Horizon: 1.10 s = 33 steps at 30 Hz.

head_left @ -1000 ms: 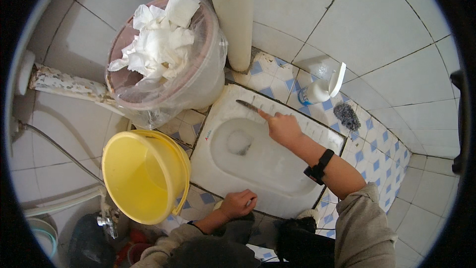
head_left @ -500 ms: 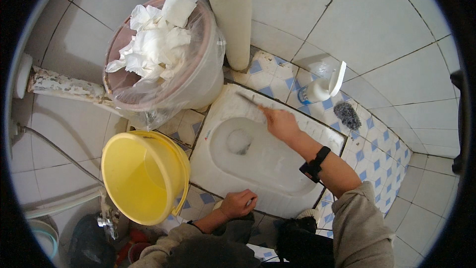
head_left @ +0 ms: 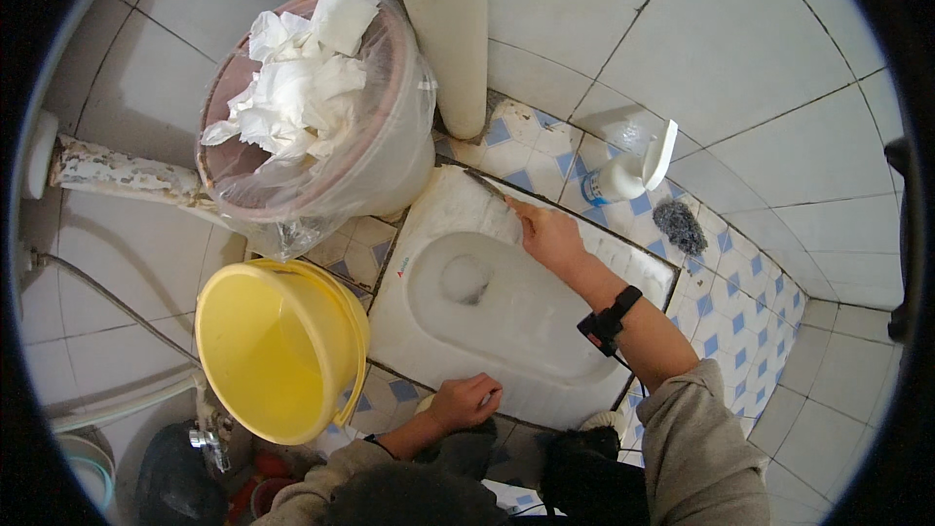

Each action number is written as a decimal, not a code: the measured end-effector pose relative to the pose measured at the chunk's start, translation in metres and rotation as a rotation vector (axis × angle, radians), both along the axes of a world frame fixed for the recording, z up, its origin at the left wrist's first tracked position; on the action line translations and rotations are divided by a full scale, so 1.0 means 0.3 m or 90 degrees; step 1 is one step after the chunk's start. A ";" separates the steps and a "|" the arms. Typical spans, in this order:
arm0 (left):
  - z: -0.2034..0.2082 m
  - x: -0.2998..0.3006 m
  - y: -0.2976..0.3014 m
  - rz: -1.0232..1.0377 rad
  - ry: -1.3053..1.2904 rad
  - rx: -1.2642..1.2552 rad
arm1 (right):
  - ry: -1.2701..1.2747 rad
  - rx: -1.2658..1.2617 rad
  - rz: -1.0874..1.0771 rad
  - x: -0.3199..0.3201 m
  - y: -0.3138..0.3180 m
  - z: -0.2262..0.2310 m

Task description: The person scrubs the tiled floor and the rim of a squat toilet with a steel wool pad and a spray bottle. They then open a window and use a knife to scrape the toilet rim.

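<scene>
My right hand (head_left: 552, 240) is closed around a thin, dark, knife-like tool (head_left: 485, 183); its exact kind is hard to make out. The tool lies against the white surround at the far edge of a squat toilet (head_left: 458, 341), near its far left corner. Water and a pale round patch show in the bowl. My left hand (head_left: 467, 402) is curled closed over my knee, at the toilet's near edge, with nothing visible in it.
A yellow bucket (head_left: 258, 351) stands left of the toilet. Behind it is a lined bin (head_left: 394, 146) heaped with white tissues (head_left: 302, 88), beside a pipe (head_left: 448, 39). A white bottle (head_left: 618, 178) and a grey scouring pad (head_left: 681, 226) sit on the tiled floor at right.
My right hand and the tool have shifted slightly farther away, and the tool now sits closer to the surround's far edge. My left hand stays put.
</scene>
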State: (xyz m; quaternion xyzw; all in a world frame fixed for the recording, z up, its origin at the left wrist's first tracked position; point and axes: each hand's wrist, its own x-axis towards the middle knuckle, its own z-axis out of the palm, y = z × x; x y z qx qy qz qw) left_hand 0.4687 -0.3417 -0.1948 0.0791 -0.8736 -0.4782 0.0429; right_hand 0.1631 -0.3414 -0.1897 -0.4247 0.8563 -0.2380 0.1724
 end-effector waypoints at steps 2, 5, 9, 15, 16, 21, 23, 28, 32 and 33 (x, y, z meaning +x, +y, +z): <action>-0.001 0.004 -0.003 -0.008 0.004 0.002 | -0.039 0.106 0.112 0.009 -0.006 0.005; 0.002 0.005 -0.004 -0.008 0.003 0.012 | -0.036 0.092 0.123 0.013 -0.021 0.007; 0.016 0.004 -0.004 0.011 0.011 0.007 | -0.043 0.095 0.123 0.006 -0.034 0.010; 0.022 0.000 -0.006 -0.001 -0.016 0.008 | -0.017 0.046 0.028 0.018 -0.042 0.018; 0.021 0.001 -0.007 -0.002 -0.017 0.007 | -0.033 0.092 0.118 0.026 -0.042 0.020; 0.011 0.004 -0.005 0.005 -0.005 0.019 | -0.025 0.065 -0.009 0.035 -0.054 0.021; 0.008 0.004 -0.003 0.005 0.009 0.005 | -0.047 0.108 0.123 0.033 -0.057 0.020; 0.005 0.006 -0.004 0.001 0.002 0.001 | 0.030 0.005 -0.014 0.034 -0.058 0.014; 0.004 0.008 -0.004 -0.002 -0.005 0.014 | -0.056 0.133 0.234 0.053 -0.061 0.007; 0.004 0.009 -0.004 -0.006 -0.009 0.017 | -0.020 0.138 0.221 0.053 -0.065 0.005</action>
